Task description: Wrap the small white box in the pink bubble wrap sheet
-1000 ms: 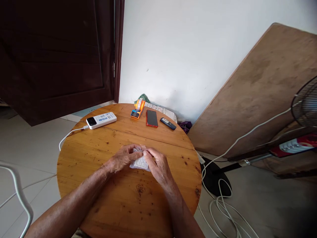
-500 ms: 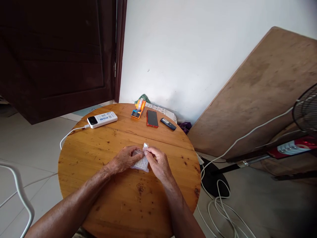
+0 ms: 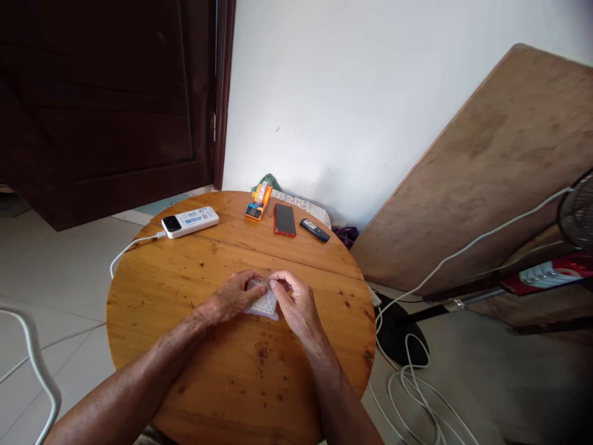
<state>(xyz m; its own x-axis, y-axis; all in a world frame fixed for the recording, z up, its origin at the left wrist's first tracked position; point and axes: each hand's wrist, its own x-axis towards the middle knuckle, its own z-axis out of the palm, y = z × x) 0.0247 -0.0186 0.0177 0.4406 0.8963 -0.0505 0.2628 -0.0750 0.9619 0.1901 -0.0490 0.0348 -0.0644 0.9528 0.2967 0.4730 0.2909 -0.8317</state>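
Observation:
On the wooden table lies a small, flat packet in clear plastic point(image 3: 264, 304), whitish inside; what it holds is too small to make out. My left hand point(image 3: 236, 293) is closed on the packet's left and upper side, thumb on top and fingers curled over the far edge. With thumb and forefinger pinched together, my right hand point(image 3: 296, 303) is at the packet's upper right corner. Whatever lies between those fingertips is hidden. The packet's near edge shows between both hands.
Toward the back of the round table point(image 3: 152, 296) are a white power bank point(image 3: 197, 219) with a cable, an orange tape dispenser point(image 3: 259, 201), a red-edged phone point(image 3: 284, 220) and a dark remote-like device point(image 3: 315, 230). A fan stand base point(image 3: 407, 340) and loose cables are on the floor at right.
A small clear flap stood up beyond my right fingertips before; it no longer shows there. My right fingers have shifted slightly, while my left hand stays on the packet.

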